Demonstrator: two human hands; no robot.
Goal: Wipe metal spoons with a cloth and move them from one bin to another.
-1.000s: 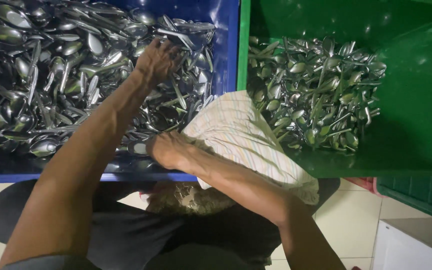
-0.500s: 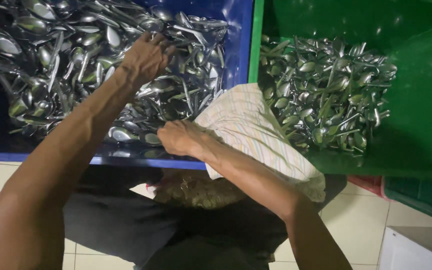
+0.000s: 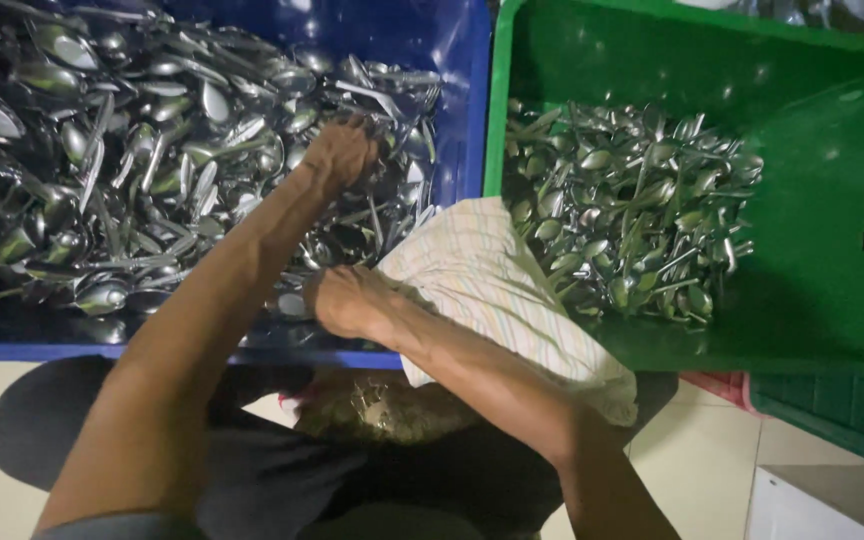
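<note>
Fingers curled down into a heap of metal spoons, the left hand digs into the pile in a blue crate; whether it has closed on any spoon cannot be told, since the fingertips are buried. The right hand, nearer the body, is bunched shut on one end of a striped cloth, which drapes over the wall between the blue crate and a green crate just beside it. A second, smaller heap of spoons lies in the green crate. Below the crates, dark clothing and pale floor tiles show.
</note>
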